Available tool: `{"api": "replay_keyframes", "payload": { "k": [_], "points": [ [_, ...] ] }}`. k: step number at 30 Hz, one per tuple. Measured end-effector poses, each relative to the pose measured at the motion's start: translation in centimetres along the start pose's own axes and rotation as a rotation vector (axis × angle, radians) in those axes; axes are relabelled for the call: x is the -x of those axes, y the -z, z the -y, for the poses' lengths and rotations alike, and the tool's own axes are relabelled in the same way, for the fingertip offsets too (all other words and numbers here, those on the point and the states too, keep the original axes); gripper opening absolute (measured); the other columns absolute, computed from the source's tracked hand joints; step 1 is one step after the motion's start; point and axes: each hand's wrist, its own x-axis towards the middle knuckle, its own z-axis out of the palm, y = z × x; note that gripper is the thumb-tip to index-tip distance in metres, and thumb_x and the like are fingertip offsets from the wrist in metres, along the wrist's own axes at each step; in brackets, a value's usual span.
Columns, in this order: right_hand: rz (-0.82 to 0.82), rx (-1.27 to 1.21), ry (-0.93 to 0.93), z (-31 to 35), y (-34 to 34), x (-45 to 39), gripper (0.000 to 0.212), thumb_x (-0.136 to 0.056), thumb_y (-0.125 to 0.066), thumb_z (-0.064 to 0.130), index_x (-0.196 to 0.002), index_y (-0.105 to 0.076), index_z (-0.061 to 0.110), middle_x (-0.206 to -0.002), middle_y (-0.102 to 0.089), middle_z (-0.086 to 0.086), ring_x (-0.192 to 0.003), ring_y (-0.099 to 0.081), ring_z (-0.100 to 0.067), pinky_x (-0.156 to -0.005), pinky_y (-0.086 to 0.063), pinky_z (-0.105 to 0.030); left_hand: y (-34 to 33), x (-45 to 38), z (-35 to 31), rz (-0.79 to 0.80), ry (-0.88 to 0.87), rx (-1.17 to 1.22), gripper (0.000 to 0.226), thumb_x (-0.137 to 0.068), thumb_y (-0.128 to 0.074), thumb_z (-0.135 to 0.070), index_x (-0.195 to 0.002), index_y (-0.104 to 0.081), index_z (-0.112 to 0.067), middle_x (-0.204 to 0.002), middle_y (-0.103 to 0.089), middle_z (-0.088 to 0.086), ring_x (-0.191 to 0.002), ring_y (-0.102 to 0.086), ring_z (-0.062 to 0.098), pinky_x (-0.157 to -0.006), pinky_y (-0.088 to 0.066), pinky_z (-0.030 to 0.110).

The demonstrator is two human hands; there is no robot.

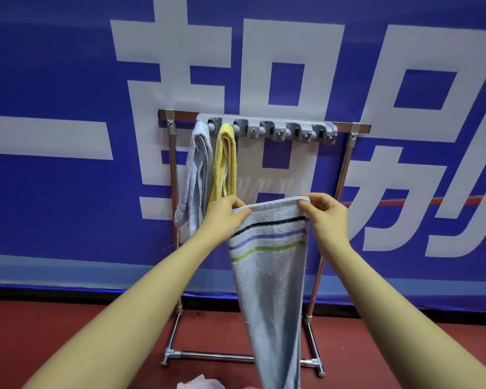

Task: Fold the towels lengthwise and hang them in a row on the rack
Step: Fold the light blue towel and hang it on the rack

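A pale blue towel (270, 276) with black, blue and green stripes hangs in front of me, folded lengthwise. My left hand (226, 213) pinches its top left corner and my right hand (324, 213) pinches its top right corner. Behind it stands a metal rack (345, 164) with a grey clip strip (267, 127) on its top bar. A light blue towel (195, 175) hangs from the leftmost clip, and a yellow towel (225, 164) hangs from the clip beside it. The other clips to the right hold nothing.
A blue banner with large white characters (68, 108) covers the wall behind the rack. The floor (68, 327) is red. More cloth, pink and white (199, 383), shows at the bottom edge near my feet. The rack's base bars (216, 356) lie on the floor.
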Motion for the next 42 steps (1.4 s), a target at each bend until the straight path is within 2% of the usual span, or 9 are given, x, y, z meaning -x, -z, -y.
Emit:
{"api": "replay_keyframes", "payload": {
  "k": [9, 15, 19, 21, 24, 30, 34, 36, 42],
  "points": [
    [-0.068, 0.16, 0.026, -1.1, 0.5, -0.9, 0.005, -0.091, -0.061, 0.018, -0.092, -0.063, 0.013, -0.09, -0.066, -0.003, -0.088, -0.061, -0.019, -0.082, -0.052, -0.038, 0.2, -0.3, -0.8, -0.042, -0.069, 0.014, 0.018, -0.089, -0.061, -0.026, -0.085, -0.063, -0.008, -0.08, -0.06, 0.0, -0.071, -0.05, 0.011, -0.06, -0.037, 0.023],
    [-0.133, 0.142, 0.002, -1.5, 0.2, -0.8, 0.004, -0.09, -0.062, 0.016, -0.092, -0.063, 0.013, -0.087, -0.065, 0.0, -0.082, -0.06, -0.014, -0.08, -0.052, -0.034, 1.4, -0.2, -0.7, 0.093, -0.076, 0.16, 0.016, -0.088, -0.062, -0.016, -0.103, -0.058, -0.016, -0.082, -0.059, -0.002, -0.071, -0.054, 0.013, -0.065, -0.046, 0.024],
    [-0.154, 0.104, -0.058, -2.5, 0.0, -0.2, 0.005, -0.089, -0.063, 0.015, -0.092, -0.063, 0.011, -0.086, -0.064, 0.0, -0.083, -0.061, -0.016, -0.08, -0.052, -0.033, 2.4, 0.3, -0.9, 0.384, -0.198, 0.129, 0.021, -0.092, -0.056, -0.01, -0.108, -0.06, -0.022, -0.086, -0.06, -0.003, -0.076, -0.055, 0.009, -0.066, -0.045, 0.014],
    [-0.145, 0.089, -0.073, -2.8, -0.1, 0.2, 0.004, -0.089, -0.062, 0.014, -0.092, -0.063, 0.011, -0.085, -0.065, -0.001, -0.083, -0.061, -0.017, -0.078, -0.052, -0.032, 2.4, 0.4, -1.2, 0.454, -0.207, 0.077, 0.021, -0.092, -0.054, -0.006, -0.103, -0.069, -0.017, -0.091, -0.064, -0.01, -0.082, -0.058, -0.002, -0.075, -0.042, 0.011],
    [-0.134, 0.085, -0.078, -3.0, -0.3, 0.5, 0.003, -0.089, -0.063, 0.014, -0.09, -0.063, 0.012, -0.085, -0.065, -0.003, -0.082, -0.061, -0.017, -0.077, -0.052, -0.032, 2.4, 0.7, -1.4, 0.45, -0.172, 0.104, 0.019, -0.092, -0.055, -0.005, -0.103, -0.071, -0.007, -0.085, -0.063, -0.014, -0.067, -0.055, -0.016, -0.066, -0.038, 0.004],
    [-0.125, 0.048, -0.117, -3.2, -0.2, 0.5, 0.002, -0.088, -0.065, 0.013, -0.087, -0.065, 0.012, -0.083, -0.066, -0.004, -0.079, -0.061, -0.016, -0.076, -0.053, -0.032, 2.3, 1.3, -1.5, 0.473, -0.044, 0.285, 0.038, -0.085, -0.041, 0.012, -0.103, -0.07, -0.005, -0.081, -0.061, 0.005, -0.058, -0.046, -0.002, -0.051, -0.036, 0.005],
    [-0.104, 0.016, -0.118, -2.9, 0.2, 0.6, 0.002, -0.087, -0.065, 0.012, -0.087, -0.067, 0.011, -0.08, -0.068, 0.0, -0.075, -0.062, -0.011, -0.071, -0.052, -0.023, 2.5, 1.1, -1.6, 0.572, -0.056, 0.376, 0.039, -0.083, -0.053, 0.014, -0.111, -0.067, -0.011, -0.102, -0.069, 0.006, -0.088, -0.062, 0.007, -0.07, -0.049, 0.012],
    [-0.106, -0.003, -0.113, -2.7, 0.5, 0.7, 0.002, -0.087, -0.066, 0.011, -0.086, -0.068, 0.012, -0.079, -0.068, 0.002, -0.073, -0.062, -0.008, -0.069, -0.051, -0.021, 2.4, 0.9, -1.6, 0.565, -0.053, 0.39, 0.031, -0.082, -0.064, 0.006, -0.108, -0.069, -0.011, -0.105, -0.071, 0.006, -0.092, -0.065, 0.008, -0.081, -0.053, 0.019],
    [-0.03, -0.056, -0.113, -1.9, 0.8, 1.1, 0.005, -0.085, -0.068, 0.009, -0.085, -0.069, 0.014, -0.077, -0.069, 0.004, -0.068, -0.064, -0.001, -0.063, -0.051, -0.013, 1.1, 0.7, -2.5, 0.339, -0.129, 0.359, 0.006, -0.08, -0.071, -0.005, -0.086, -0.072, -0.005, -0.075, -0.065, -0.003, -0.065, -0.058, 0.001, -0.064, -0.046, 0.013]
  ]
}}
